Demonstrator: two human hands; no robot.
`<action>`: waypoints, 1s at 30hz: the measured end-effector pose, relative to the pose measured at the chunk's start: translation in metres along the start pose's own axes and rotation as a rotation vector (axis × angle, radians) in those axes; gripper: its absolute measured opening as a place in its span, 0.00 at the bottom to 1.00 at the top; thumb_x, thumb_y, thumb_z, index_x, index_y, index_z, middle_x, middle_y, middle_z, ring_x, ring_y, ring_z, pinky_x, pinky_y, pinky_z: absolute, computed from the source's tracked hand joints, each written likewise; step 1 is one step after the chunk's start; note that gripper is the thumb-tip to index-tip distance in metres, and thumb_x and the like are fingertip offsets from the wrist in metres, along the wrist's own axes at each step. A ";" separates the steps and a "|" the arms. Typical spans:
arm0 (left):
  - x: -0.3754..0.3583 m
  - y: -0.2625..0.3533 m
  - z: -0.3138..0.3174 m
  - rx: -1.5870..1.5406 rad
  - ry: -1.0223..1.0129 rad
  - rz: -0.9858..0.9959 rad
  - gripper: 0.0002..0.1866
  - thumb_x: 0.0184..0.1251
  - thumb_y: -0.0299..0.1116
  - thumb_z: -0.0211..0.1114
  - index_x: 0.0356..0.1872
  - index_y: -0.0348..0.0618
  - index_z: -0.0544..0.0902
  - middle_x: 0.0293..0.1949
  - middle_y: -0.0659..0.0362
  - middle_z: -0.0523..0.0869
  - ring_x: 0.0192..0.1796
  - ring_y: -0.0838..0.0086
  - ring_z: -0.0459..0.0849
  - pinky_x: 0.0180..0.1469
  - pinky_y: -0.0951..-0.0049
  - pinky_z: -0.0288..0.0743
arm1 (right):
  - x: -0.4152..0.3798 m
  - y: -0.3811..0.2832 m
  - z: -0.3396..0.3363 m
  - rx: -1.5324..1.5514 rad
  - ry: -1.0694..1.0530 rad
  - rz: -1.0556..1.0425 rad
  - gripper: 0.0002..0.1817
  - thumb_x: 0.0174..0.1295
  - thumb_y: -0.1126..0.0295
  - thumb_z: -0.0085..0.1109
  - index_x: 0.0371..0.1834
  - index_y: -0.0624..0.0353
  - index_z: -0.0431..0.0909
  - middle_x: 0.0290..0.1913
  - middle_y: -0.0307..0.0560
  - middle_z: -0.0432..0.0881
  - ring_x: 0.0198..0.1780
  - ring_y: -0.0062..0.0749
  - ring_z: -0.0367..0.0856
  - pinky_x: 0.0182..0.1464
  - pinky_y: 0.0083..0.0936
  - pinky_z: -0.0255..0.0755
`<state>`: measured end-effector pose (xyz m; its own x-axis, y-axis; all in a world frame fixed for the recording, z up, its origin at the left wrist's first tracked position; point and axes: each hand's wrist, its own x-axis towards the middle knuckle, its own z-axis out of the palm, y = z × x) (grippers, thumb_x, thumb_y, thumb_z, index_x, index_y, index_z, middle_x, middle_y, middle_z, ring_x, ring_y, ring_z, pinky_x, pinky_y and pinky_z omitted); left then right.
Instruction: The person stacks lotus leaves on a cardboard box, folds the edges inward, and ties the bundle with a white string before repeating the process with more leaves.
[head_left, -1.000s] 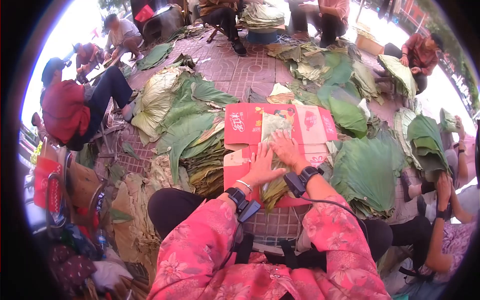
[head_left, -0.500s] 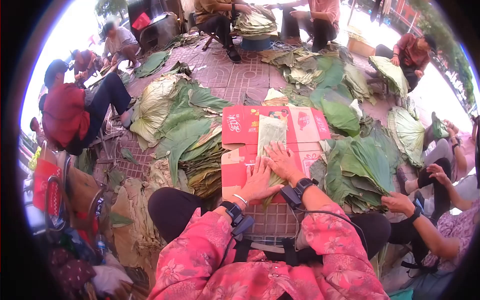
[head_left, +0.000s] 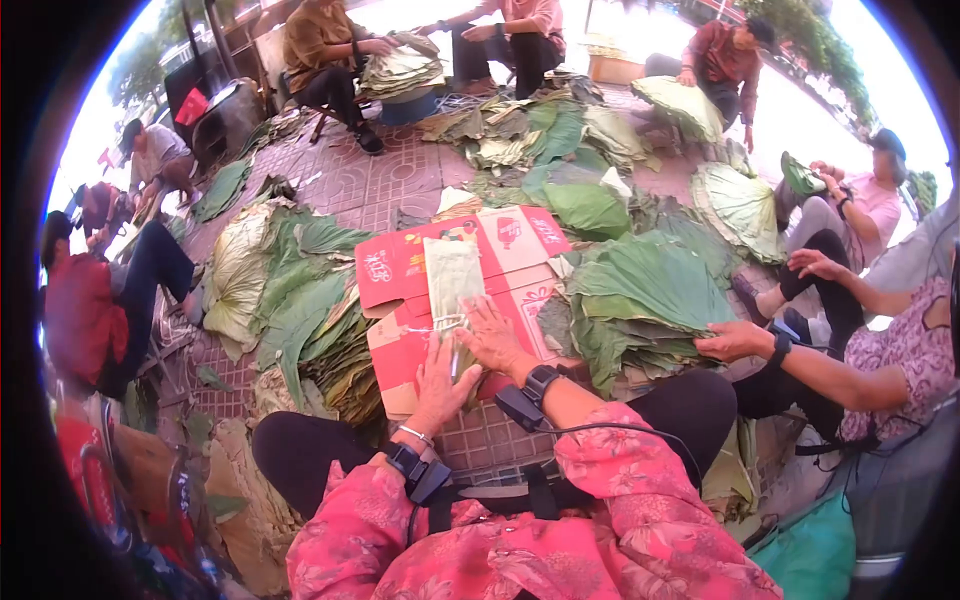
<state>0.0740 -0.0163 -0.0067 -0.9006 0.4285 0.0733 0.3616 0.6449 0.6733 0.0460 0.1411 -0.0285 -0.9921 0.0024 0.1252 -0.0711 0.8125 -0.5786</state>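
Note:
A long, flat packet of folded dry leaf (head_left: 453, 268) lies on the red printed cardboard (head_left: 395, 262) in front of my knees. My right hand (head_left: 492, 338) rests on the lower part of the packet with its fingers spread forward. Beside it, my left hand (head_left: 438, 388) is at the packet's near end, fingers stretched out and thumb apart. A thin whitish strip (head_left: 448, 321) crosses the packet just ahead of my left fingertips. The packet's near end is partly covered by my hands.
Stacked green leaves (head_left: 650, 285) stand right of the cardboard, a co-worker's hand (head_left: 735, 342) at their edge. Another leaf pile (head_left: 300, 290) lies to the left. Several seated people handle leaves around the paved ground (head_left: 395, 165). A green cloth (head_left: 808, 540) lies at lower right.
The view has swung right, so the scene sits further left. My left hand has turned from lying flat across the packet to its near left side; a whitish strip now shows there.

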 end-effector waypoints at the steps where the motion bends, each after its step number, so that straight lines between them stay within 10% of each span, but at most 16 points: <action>1: 0.001 -0.004 0.003 -0.114 0.126 0.044 0.35 0.58 0.44 0.61 0.63 0.37 0.60 0.64 0.43 0.61 0.66 0.57 0.62 0.63 0.57 0.58 | -0.001 0.003 0.001 0.120 0.087 0.020 0.36 0.59 0.49 0.49 0.68 0.53 0.54 0.69 0.55 0.53 0.70 0.49 0.48 0.66 0.44 0.48; 7: 0.021 -0.026 0.026 -0.969 0.189 -0.290 0.22 0.57 0.25 0.57 0.54 0.33 0.68 0.49 0.53 0.77 0.47 0.68 0.79 0.49 0.72 0.74 | -0.017 0.005 0.008 0.557 0.315 0.382 0.41 0.48 0.57 0.62 0.62 0.70 0.58 0.57 0.64 0.67 0.59 0.50 0.67 0.58 0.35 0.63; 12: 0.017 0.006 0.000 -1.520 -0.289 -0.391 0.23 0.52 0.19 0.56 0.53 0.33 0.70 0.47 0.50 0.79 0.48 0.65 0.80 0.50 0.69 0.76 | -0.023 0.034 0.004 1.224 0.076 0.699 0.24 0.50 0.65 0.64 0.48 0.68 0.72 0.44 0.48 0.79 0.42 0.32 0.78 0.44 0.27 0.73; 17: 0.009 0.058 -0.013 -1.360 -0.363 -0.137 0.27 0.49 0.21 0.60 0.55 0.34 0.69 0.50 0.52 0.78 0.52 0.65 0.78 0.57 0.67 0.70 | -0.075 -0.015 -0.082 1.501 0.313 0.438 0.15 0.54 0.70 0.61 0.43 0.65 0.75 0.37 0.42 0.81 0.35 0.24 0.78 0.39 0.22 0.73; 24: 0.012 0.103 -0.033 -1.267 -0.526 0.002 0.23 0.57 0.32 0.61 0.55 0.38 0.70 0.47 0.57 0.78 0.45 0.76 0.77 0.42 0.78 0.71 | -0.163 -0.024 -0.255 1.403 0.471 0.124 0.11 0.57 0.74 0.58 0.43 0.62 0.75 0.37 0.40 0.81 0.35 0.19 0.78 0.40 0.17 0.73; 30: 0.002 0.060 0.006 -1.216 -0.530 -0.267 0.20 0.58 0.35 0.62 0.51 0.41 0.73 0.41 0.61 0.80 0.40 0.80 0.78 0.37 0.82 0.68 | -0.308 0.028 -0.326 0.954 0.650 0.381 0.18 0.58 0.75 0.51 0.53 0.66 0.69 0.46 0.45 0.78 0.46 0.23 0.77 0.51 0.18 0.69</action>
<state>0.0950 0.0273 0.0289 -0.6090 0.7477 -0.2648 -0.4974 -0.0999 0.8618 0.3833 0.3526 0.1794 -0.7491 0.6613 0.0404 -0.1053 -0.0587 -0.9927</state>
